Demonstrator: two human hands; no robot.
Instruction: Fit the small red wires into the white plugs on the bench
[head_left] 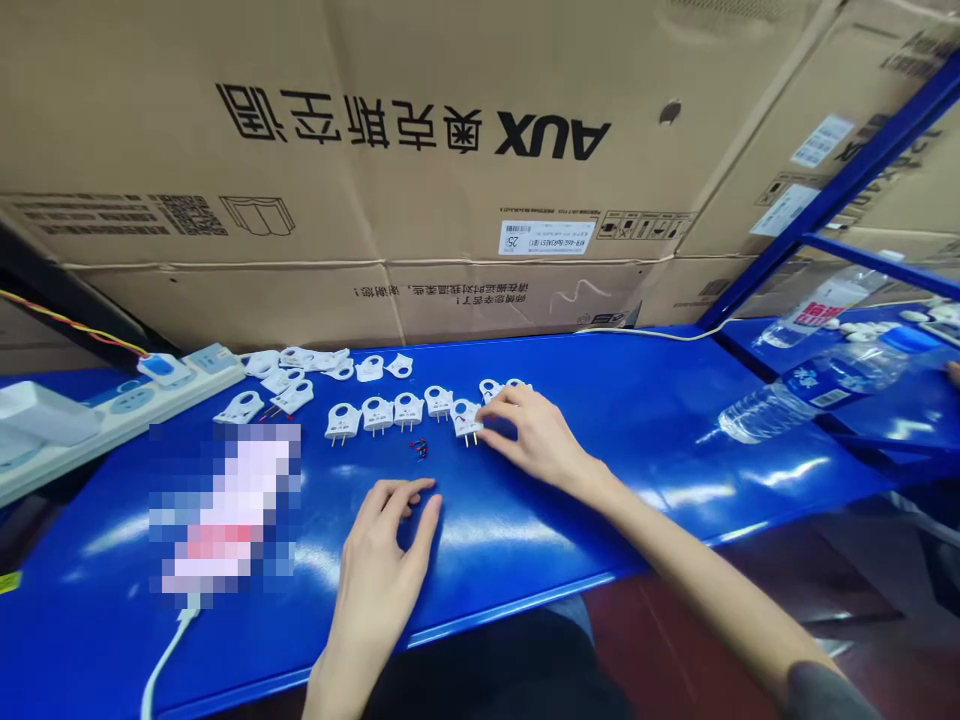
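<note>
My right hand (536,435) pinches the edge of a white two-pin plug piece with a ring-shaped top (466,418), its metal pins pointing toward me. My left hand (386,535) rests low over the blue table (600,380), thumb and index finger apart, with nothing visible between them. Just beyond its fingertips lies a small heap of red and black bits (419,449), too small to name. Similar white plug pieces stand in a row to the left, among them one plug piece (343,422) at the row's end. Two more are partly hidden behind my right hand.
More white pieces (315,360) lie loosely at the back left, beside a power strip (187,375). A pixelated pink object (232,510) with a white cable (176,640) is at left. Water bottles (832,385) lie right, near a blue post (825,200). Cardboard boxes (420,220) wall the back.
</note>
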